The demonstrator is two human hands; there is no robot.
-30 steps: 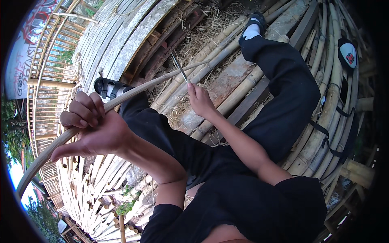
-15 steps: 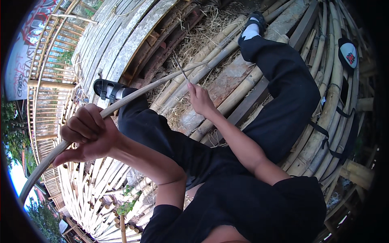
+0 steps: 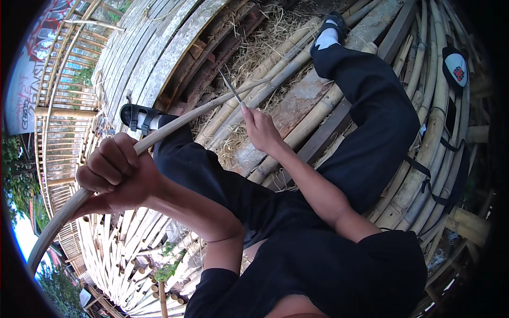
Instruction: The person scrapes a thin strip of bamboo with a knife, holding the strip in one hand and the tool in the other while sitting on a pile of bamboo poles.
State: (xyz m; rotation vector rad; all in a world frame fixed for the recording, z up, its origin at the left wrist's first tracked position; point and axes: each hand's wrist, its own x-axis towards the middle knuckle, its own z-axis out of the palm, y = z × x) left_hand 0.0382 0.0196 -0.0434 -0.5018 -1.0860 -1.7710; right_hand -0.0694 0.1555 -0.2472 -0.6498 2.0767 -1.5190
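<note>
A long, pale wooden pole (image 3: 196, 113) slants from the lower left toward the upper middle, thinning to a tip among the bamboo. My left hand (image 3: 119, 172) is closed around its thick part, knuckles up, with the thumb along the underside. In my right hand (image 3: 261, 130) is a slim knife (image 3: 230, 86), its handle mostly hidden by my fingers. The blade points up and left, crossing the pole near its thin end. I cannot tell whether its edge touches the wood.
Bamboo poles (image 3: 313, 124) and straw (image 3: 265, 45) lie between my outstretched legs. A weathered plank platform (image 3: 151, 45) stands at the upper left, before a bamboo railing (image 3: 66, 111). A black-and-white pouch (image 3: 455, 69) and black straps (image 3: 442, 201) rest on bamboo at the right.
The knife has shifted slightly up and left, and more of its blade's flat side shows. My left thumb has drawn in against the pole.
</note>
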